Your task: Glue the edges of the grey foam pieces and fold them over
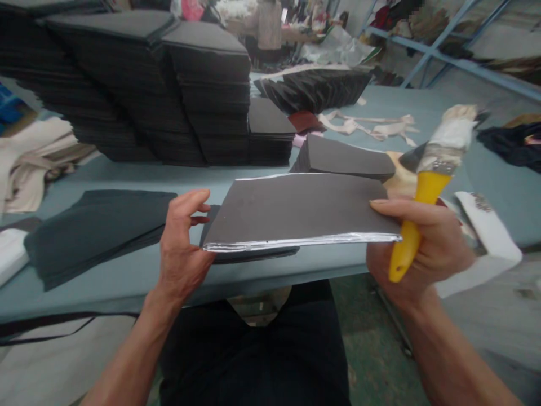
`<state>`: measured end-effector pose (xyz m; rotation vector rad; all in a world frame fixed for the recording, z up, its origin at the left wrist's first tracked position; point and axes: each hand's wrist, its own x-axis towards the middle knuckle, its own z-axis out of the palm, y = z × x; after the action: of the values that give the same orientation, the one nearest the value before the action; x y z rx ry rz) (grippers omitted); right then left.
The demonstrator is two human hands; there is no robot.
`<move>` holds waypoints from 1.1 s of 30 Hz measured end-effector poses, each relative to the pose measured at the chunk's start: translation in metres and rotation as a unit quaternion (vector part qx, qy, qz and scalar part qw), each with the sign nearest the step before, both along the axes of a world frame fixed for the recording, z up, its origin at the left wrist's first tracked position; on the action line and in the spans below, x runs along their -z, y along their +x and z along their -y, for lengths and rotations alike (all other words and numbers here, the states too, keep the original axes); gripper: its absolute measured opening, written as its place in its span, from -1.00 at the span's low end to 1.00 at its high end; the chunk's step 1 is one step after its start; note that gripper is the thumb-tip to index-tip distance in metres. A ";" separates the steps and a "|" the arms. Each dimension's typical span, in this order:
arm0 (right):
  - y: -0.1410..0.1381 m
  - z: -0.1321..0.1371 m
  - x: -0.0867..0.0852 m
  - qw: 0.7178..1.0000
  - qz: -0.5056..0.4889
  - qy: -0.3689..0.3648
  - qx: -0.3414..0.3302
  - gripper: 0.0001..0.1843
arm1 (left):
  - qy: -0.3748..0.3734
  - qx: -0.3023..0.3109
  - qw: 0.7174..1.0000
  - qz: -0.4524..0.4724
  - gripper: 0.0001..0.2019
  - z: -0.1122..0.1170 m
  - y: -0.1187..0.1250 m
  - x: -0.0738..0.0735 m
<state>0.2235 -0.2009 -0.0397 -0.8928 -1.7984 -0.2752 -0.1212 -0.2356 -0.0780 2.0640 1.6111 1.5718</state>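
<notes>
A thin stack of dark grey sheets (296, 206) is held up above the table, its near edge coated with wet-looking white stuff. My right hand (426, 242) grips its right end, thumb on top and fingers underneath. Tucked in that same hand is a paintbrush (435, 180) with a yellow handle, its white-smeared bristles pointing up. At the stack's near left corner is my left hand (181, 242), fingers bent and apart, the thumb side touching or just under the corner. More dark sheets (257, 255) lie on the table below, partly covered.
Tall piles of dark sheets (207, 96) stand at the back left. Dark pieces (105, 231) lie at the left, a shorter stack (346, 158) behind the held one. A white cut-open container (490, 237) is at the right. Cloth strips (372, 127) lie farther back on the table (448, 96).
</notes>
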 end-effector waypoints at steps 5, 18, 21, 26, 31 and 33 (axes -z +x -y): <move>-0.023 0.003 -0.009 0.998 0.013 0.055 0.007 -0.85 | 0.072 0.033 0.996 0.042 -0.89 -0.010 0.004 -0.023; -0.069 -0.003 0.007 0.972 -0.164 -0.152 -0.070 -0.77 | -0.041 -0.034 0.979 0.197 -0.66 -0.019 -0.017 -0.029; -0.077 -0.006 0.019 0.964 -0.179 -0.188 -0.060 -0.72 | 0.002 -0.068 0.982 0.178 -0.59 -0.023 -0.021 -0.021; -0.083 -0.012 0.030 0.963 -0.181 -0.192 -0.061 -0.72 | 0.002 -0.113 0.983 0.143 -0.67 -0.028 -0.029 -0.016; -0.085 -0.025 0.042 0.962 -0.181 -0.198 -0.060 -0.77 | -0.057 -0.058 0.981 0.175 -0.76 -0.035 -0.031 -0.017; -0.084 -0.027 0.046 0.966 -0.175 -0.182 -0.059 -0.74 | -0.077 -0.039 0.981 0.171 -0.78 -0.036 -0.033 -0.016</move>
<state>0.1393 -0.1743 -0.0861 -1.0115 -1.5828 0.2873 -0.1541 -0.1996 -0.0618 1.5682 1.6400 1.6559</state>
